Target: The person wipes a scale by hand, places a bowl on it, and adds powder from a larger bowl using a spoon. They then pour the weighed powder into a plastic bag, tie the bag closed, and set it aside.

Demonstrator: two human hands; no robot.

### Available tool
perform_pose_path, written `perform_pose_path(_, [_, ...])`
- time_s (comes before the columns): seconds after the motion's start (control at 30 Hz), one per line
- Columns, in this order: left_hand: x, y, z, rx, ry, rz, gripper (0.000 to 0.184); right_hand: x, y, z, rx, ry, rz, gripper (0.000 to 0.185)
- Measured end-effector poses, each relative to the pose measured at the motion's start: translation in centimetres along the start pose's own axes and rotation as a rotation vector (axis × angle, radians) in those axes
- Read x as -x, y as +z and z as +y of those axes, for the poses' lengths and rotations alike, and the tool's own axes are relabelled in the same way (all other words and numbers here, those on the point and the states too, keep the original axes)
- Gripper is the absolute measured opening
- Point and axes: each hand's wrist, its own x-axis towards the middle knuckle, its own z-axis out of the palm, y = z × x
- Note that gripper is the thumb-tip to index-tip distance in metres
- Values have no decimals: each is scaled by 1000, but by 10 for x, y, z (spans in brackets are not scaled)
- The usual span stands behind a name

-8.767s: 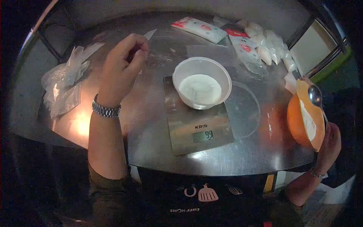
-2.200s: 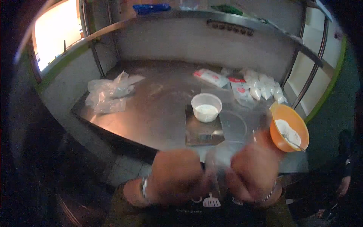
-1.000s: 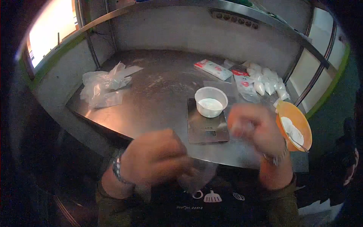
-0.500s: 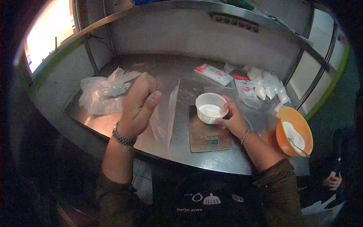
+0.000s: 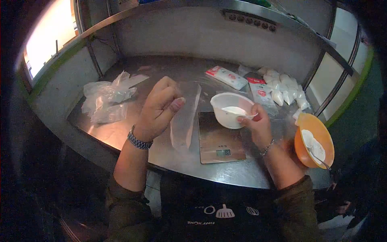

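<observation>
My right hand (image 5: 260, 125) grips the rim of a small translucent white tub (image 5: 230, 121) with white powder (image 5: 234, 110) inside. The tub is tilted slightly to the left, raised above a flat kitchen scale (image 5: 219, 139) with a lit display. My left hand (image 5: 163, 107) is closed, thumb pressed to the curled fingers, and a long clear plastic bag (image 5: 183, 129) hangs from it. The fingertips on the bag are hidden behind the hand.
An orange bowl (image 5: 329, 141) of white powder with a spoon stands at the right edge. Filled powder bags (image 5: 286, 90) and a red-and-white packet (image 5: 226, 78) lie at the back right. Crumpled clear bags (image 5: 107, 99) are at left. Another person's hand (image 5: 343, 207) shows at lower right.
The tub has risen off the scale and tilted toward the left. My left hand has moved right with the plastic bag, closer to the tub.
</observation>
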Motion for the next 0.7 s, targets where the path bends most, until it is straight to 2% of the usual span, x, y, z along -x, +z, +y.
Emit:
perform_pose_path(0.13, [-5, 1, 0, -34, -36, -75, 17, -7, -19, -29, -127, -99, 32, 41])
perform_pose_path(0.27, [-17, 4, 1, -33, -15, -286, 15, -16, -30, -91, -153, -81, -15, 41])
perform_pose_path(0.33, [-23, 8, 2, -35, -5, -352, 16, -27, -38, -109, -66, -178, -161, 41])
perform_pose_path(0.4, [-29, 12, 1, -10, 27, -447, 27, -32, -38, -128, -22, -130, -219, 42])
perform_pose_path(0.43, [-33, 14, 2, -13, 29, -451, 27, -36, -38, -133, 25, -83, -282, 42])
perform_pose_path(0.63, [-53, 28, 18, -33, 90, -518, 23, -50, -44, -144, 230, -109, -398, 43])
perform_pose_path(0.7, [-57, 33, 21, -65, 94, -528, 14, -52, -47, -147, 245, -99, -434, 43])
